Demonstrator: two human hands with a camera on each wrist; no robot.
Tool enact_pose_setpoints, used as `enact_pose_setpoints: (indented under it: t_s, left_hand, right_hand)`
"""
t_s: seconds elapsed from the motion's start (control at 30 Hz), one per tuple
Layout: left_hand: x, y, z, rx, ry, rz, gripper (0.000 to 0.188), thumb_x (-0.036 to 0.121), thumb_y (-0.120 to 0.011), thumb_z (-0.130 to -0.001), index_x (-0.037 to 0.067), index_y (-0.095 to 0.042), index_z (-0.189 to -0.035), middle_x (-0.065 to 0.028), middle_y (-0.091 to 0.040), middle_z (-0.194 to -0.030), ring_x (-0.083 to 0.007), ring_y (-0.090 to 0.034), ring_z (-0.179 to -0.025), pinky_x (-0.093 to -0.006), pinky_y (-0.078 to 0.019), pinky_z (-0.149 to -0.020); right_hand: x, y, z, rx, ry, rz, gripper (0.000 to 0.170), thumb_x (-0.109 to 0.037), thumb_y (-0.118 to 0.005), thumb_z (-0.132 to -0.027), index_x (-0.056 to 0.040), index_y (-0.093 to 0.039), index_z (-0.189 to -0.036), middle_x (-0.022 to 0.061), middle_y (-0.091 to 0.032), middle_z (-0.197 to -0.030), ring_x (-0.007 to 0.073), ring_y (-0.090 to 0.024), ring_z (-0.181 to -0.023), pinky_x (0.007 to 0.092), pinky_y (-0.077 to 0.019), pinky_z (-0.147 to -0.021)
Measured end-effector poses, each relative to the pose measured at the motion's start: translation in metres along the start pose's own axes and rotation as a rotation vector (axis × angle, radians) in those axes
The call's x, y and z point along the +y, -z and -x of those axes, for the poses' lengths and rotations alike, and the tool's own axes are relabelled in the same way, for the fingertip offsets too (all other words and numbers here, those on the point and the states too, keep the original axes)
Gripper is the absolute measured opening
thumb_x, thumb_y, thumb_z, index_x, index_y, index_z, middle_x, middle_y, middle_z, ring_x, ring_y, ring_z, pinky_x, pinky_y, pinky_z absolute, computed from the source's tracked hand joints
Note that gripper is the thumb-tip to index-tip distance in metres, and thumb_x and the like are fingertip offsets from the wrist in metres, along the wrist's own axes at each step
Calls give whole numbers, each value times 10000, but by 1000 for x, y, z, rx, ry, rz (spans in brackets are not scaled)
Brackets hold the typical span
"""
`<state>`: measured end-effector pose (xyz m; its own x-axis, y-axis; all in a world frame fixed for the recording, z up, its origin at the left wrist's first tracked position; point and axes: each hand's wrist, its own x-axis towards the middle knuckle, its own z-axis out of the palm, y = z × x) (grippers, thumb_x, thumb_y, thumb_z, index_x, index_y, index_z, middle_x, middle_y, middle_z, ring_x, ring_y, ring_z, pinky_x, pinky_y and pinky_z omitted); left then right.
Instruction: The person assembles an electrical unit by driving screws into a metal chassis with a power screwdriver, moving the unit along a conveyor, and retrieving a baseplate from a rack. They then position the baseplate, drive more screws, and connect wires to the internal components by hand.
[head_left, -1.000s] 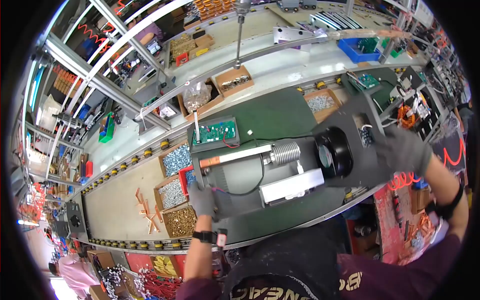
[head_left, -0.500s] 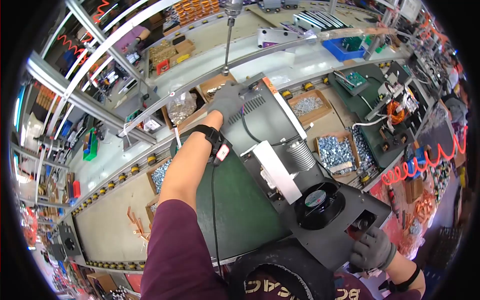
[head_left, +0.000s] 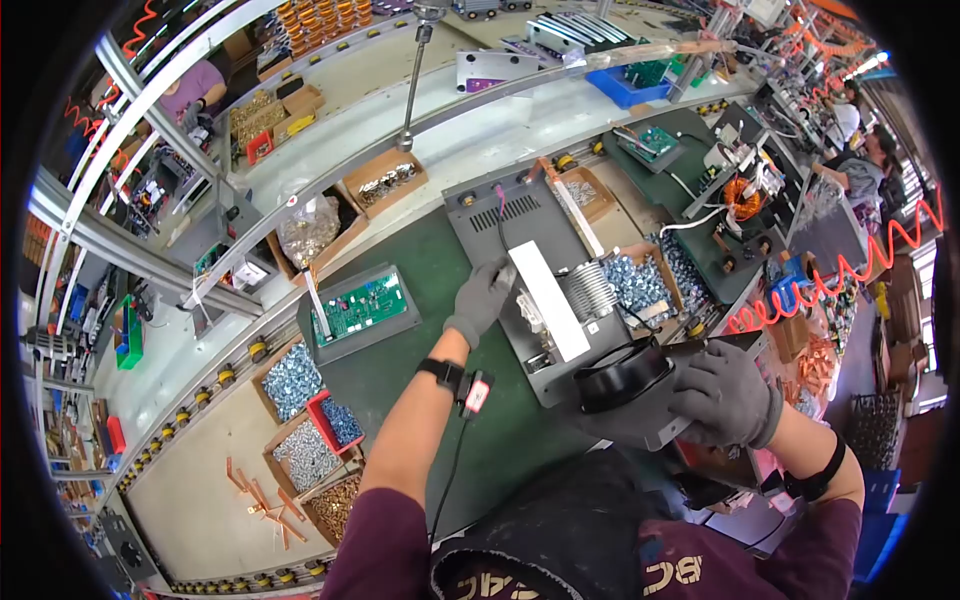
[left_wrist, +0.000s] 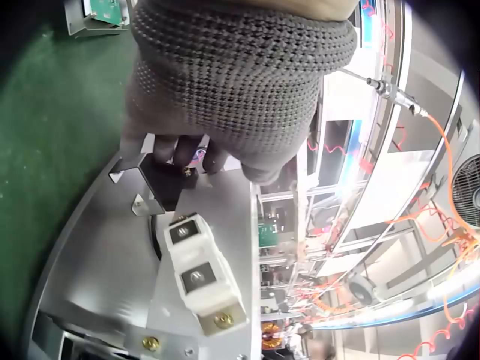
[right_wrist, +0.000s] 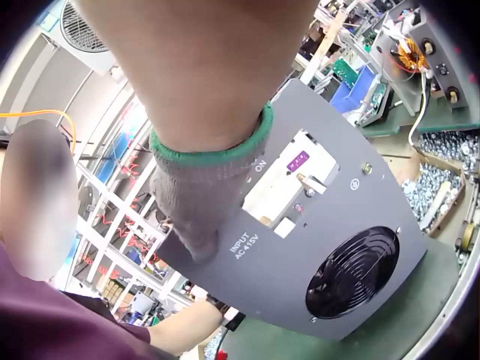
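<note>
A grey metal chassis (head_left: 545,225) lies slantwise on the green board, with a finned coil (head_left: 590,290) and a bright metal bracket (head_left: 550,300) on it. My gloved left hand (head_left: 483,298) grips the bracket's end; in the left wrist view its fingers bend behind the metal, beside a white terminal block (left_wrist: 202,274). At the chassis's near end, my gloved right hand (head_left: 725,395) grips the edge of a tilted dark panel (right_wrist: 277,262) carrying a black fan (head_left: 625,375). Lettering and a rectangular cutout show on the panel's outer face; part of the right hand is hidden behind the panel.
A green circuit board (head_left: 360,310) on a grey plate sits left of the chassis. Boxes of screws (head_left: 305,455) stand at the left, more fasteners (head_left: 640,280) at the right. A driver (head_left: 412,90) hangs over the far side. Another wired assembly (head_left: 740,200) stands at the right.
The chassis has swung clockwise, its fan end now toward me. My left hand went to the chassis's far end, then back to the bracket. The fan panel has tilted up in my right hand.
</note>
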<state>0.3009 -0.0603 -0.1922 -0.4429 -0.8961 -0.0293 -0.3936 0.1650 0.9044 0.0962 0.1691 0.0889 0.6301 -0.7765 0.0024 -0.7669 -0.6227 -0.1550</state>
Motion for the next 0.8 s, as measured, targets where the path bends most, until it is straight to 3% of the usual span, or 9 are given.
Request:
enact_pose_setpoints:
  t_s: [0.13, 0.33, 0.4, 0.47, 0.5, 0.53, 0.57, 0.67, 0.8]
  left_hand:
    - [32, 10, 73, 134, -86, -166, 422, 384, -536, -878, 137, -533, -1220, -169, -557, -1154, -354, -575, -1013, -412, -476, -841]
    - [65, 5, 204, -217, -120, -164, 452, 351, -581, -850, 163, -517, -1256, -140, -527, -1261, -332, -532, -1128, -389, -453, -920]
    - [106, 0, 227, -318, 9, -50, 575, 379, -634, -809, 178, -453, -1317, -144, -473, -1309, -323, -486, -1187, -373, -430, -962]
    - [125, -17, 236, -175, -50, -51, 516, 306, -625, -804, 157, -491, -1279, -143, -563, -1167, -316, -534, -1124, -378, -458, -913]
    - [140, -23, 234, -108, -68, -78, 516, 306, -625, -804, 157, -491, -1279, -143, -563, -1167, -316, -534, -1124, -378, -458, -913]
    - [155, -29, 233, -65, -71, -57, 475, 221, -626, -788, 134, -528, -1245, -151, -588, -1124, -326, -553, -1075, -379, -461, -892]
    - [164, -35, 234, -38, -64, -35, 443, 136, -626, -773, 110, -564, -1211, -158, -614, -1080, -335, -573, -1027, -379, -463, -872]
    - [159, -51, 232, -40, 193, 70, 408, 150, -635, -775, 123, -572, -1177, -164, -615, -1031, -348, -585, -971, -388, -475, -811]
    - [122, -77, 246, 65, 139, -92, 325, 166, -638, -773, 119, -597, -1092, -175, -608, -985, -360, -589, -900, -396, -475, -756]
  right_hand:
    - [29, 24, 15, 75, -187, -470, 420, -364, -769, -685, -70, -618, -944, 95, -610, -944, 282, -588, -824, 381, -468, -691]
    - [192, -33, 116, 576, -800, -706, 274, -239, -613, -828, -11, -599, -980, 86, -608, -863, 165, -580, -788, 309, -468, -693]
    - [228, -97, 127, 154, -692, -34, 267, -187, -661, -755, -62, -645, -990, 60, -634, -801, 153, -583, -683, 311, -485, -637]
    - [233, -162, 110, -146, -642, -398, 393, -193, -666, -793, -60, -588, -1154, 103, -644, -949, 178, -616, -863, 328, -505, -753]
    - [236, -216, 109, 81, -438, -763, 566, -220, -765, -721, -78, -543, -1222, 151, -605, -1105, 249, -596, -971, 359, -471, -849]
    - [225, -234, 96, -16, -604, -1218, 536, -220, -742, -756, -44, -534, -1217, 129, -593, -1119, 224, -575, -1014, 348, -455, -888]
    - [201, -218, 70, 25, -367, -835, 420, -148, -671, -804, -60, -555, -1198, 115, -601, -1121, 202, -583, -1006, 330, -453, -885]
    - [189, -221, 37, -107, -158, -990, 316, -85, -556, -834, -81, -591, -1147, 108, -636, -1073, 194, -600, -976, 331, -457, -873]
    - [183, -220, 45, -175, -92, -914, 271, -120, -525, -842, -86, -616, -1094, 95, -662, -971, 204, -641, -852, 341, -499, -789]
